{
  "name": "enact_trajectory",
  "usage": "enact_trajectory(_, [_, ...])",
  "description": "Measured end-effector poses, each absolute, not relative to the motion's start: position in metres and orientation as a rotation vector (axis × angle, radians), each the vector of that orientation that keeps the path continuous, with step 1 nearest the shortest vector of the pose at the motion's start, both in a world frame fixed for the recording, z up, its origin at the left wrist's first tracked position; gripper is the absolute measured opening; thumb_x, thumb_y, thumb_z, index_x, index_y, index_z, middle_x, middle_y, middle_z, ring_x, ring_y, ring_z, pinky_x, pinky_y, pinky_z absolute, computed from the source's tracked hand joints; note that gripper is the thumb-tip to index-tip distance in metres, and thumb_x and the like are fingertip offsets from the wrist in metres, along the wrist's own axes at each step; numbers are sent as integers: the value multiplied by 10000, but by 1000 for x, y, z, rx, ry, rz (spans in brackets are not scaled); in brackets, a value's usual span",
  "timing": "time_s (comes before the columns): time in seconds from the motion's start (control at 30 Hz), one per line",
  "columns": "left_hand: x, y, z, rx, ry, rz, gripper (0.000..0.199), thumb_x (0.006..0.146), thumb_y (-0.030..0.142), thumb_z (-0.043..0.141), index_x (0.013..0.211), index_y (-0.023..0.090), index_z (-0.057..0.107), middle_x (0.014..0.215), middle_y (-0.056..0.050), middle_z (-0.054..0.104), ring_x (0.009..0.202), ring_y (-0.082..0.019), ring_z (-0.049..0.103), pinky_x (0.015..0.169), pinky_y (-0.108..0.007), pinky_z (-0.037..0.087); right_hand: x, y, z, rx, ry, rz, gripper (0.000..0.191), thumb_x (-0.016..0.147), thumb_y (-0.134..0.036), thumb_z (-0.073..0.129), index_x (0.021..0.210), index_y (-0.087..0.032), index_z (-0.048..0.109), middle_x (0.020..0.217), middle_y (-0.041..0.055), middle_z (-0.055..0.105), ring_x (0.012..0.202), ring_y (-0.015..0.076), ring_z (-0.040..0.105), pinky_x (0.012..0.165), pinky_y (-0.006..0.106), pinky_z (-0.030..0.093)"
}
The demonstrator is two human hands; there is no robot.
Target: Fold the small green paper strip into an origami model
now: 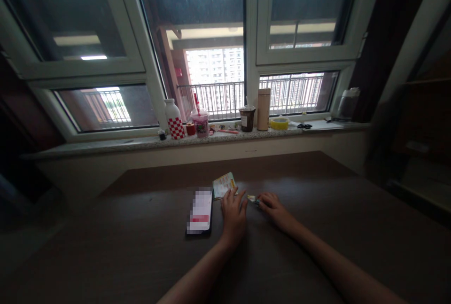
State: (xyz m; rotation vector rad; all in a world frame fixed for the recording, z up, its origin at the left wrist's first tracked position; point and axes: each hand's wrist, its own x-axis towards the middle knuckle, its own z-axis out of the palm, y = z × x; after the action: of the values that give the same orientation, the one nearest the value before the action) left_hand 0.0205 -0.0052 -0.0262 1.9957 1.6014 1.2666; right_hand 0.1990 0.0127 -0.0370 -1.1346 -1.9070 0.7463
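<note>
My left hand [233, 214] lies on the dark table with its fingers spread, the fingertips at the lower right edge of a flat printed packet [223, 184]. The packet is pale with green and yellow markings, and my fingers cover its near corner. My right hand [276, 211] is closed in a pinch on a small pale-yellow and bluish scrap [251, 198], which sticks out to the left of the fingers. What the scrap is made of is too small to tell. Left of my left hand lies a phone [200, 217] with a lit, pixelated screen.
The brown table [141, 257] reaches toward a stone windowsill [225, 136]. Along the sill stand a checkered bottle [175, 123], a pink drink cup [200, 123], a dark drink cup [247, 118], a tan flask [263, 109], a yellow tape roll [279, 123] and scissors [305, 126].
</note>
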Motion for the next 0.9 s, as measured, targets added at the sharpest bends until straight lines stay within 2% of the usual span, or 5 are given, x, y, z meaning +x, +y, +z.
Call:
enact_trajectory(0.07, [21, -4, -27, 2020, 1586, 1212, 322, 900, 269, 456, 1174, 283, 626, 1386, -50, 481, 1348, -258, 286, 1119, -497, 219, 200, 12, -34, -1109, -1943, 777, 454, 856, -631, 418, 837, -227, 624, 1032, 62, 578, 1065, 239, 452, 997, 382, 306])
enact_trajectory(0.2, [22, -6, -26, 2045, 1579, 1179, 206, 870, 283, 517, 925, 256, 714, 1382, -59, 482, 1352, -280, 276, 1105, -530, 220, 202, 11, -30, -1068, -1975, 840, 466, 837, -645, 445, 802, -219, 630, 1075, 69, 563, 1102, 242, 440, 1015, 382, 294])
enact_trajectory(0.37, [23, -8, -26, 2012, 1549, 1239, 71, 804, 202, 596, 767, 201, 657, 1345, -73, 513, 1336, -269, 306, 1099, -528, 236, 203, 8, -30, -1070, -1969, 849, 435, 817, -631, 500, 776, -220, 635, 1088, 72, 558, 1112, 246, 441, 1021, 395, 296])
enact_trajectory(0.5, [23, -8, -26, 2020, 1526, 1245, 65, 789, 186, 611, 732, 192, 639, 1315, -81, 522, 1293, -256, 358, 1090, -506, 260, 201, 7, -31, -1097, -1959, 843, 400, 789, -600, 568, 739, -211, 646, 1100, 78, 556, 1124, 248, 438, 1014, 391, 308])
enact_trajectory(0.9, [23, -6, -27, 2063, 1556, 1130, 145, 812, 234, 602, 675, 199, 637, 1250, -57, 568, 1230, -261, 394, 1076, -531, 243, 201, 9, -31, -1135, -1918, 884, 327, 766, -524, 630, 697, -211, 696, 1111, 83, 578, 1139, 259, 442, 1014, 409, 304])
